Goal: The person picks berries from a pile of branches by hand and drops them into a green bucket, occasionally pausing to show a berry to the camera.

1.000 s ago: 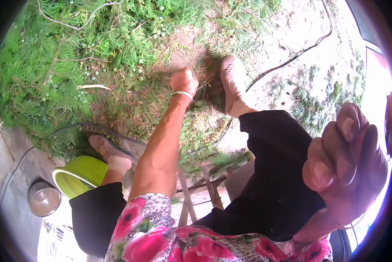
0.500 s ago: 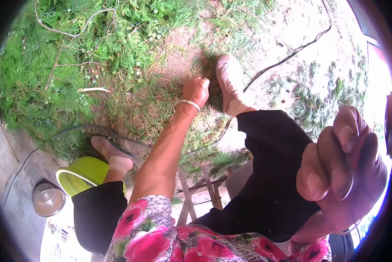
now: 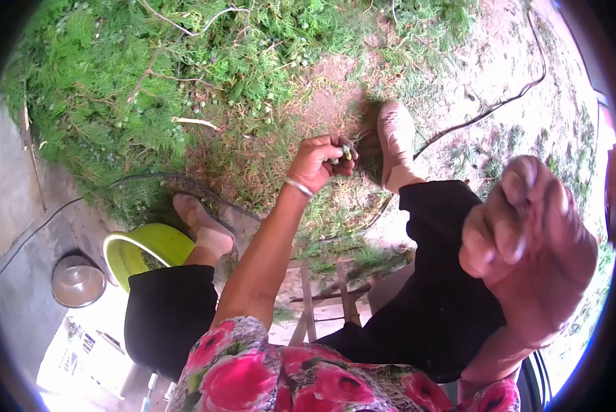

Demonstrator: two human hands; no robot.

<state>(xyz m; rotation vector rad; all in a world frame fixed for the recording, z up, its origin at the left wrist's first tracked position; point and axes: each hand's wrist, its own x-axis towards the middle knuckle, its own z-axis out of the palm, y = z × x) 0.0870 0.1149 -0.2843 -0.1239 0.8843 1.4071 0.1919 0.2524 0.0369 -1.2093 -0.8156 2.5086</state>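
Note:
My left hand [image 3: 322, 161], with a pale band at the wrist, is turned partly up over the littered ground. Its fingers curl around several small greenish pieces [image 3: 346, 154]. Close to the camera at the right, my right hand [image 3: 531, 247] is raised with its fingers bent inward; whether it holds anything is hidden. Green conifer cuttings [image 3: 116, 117] lie in a thick layer beyond my left hand, and a peeled pale stick [image 3: 197, 123] rests on them.
A yellow-green tub [image 3: 126, 264] stands beside my foot at the left, next to a round metal bowl [image 3: 78, 281]. A dark cable [image 3: 486, 113] crosses the ground. Wooden slats [image 3: 308, 302] show between my knees. White printed material [image 3: 81, 357] lies at lower left.
My left hand has turned over and partly opened, showing greenish pieces in its fingers. My right hand has shifted slightly, its fingers still bent. The whole view has moved.

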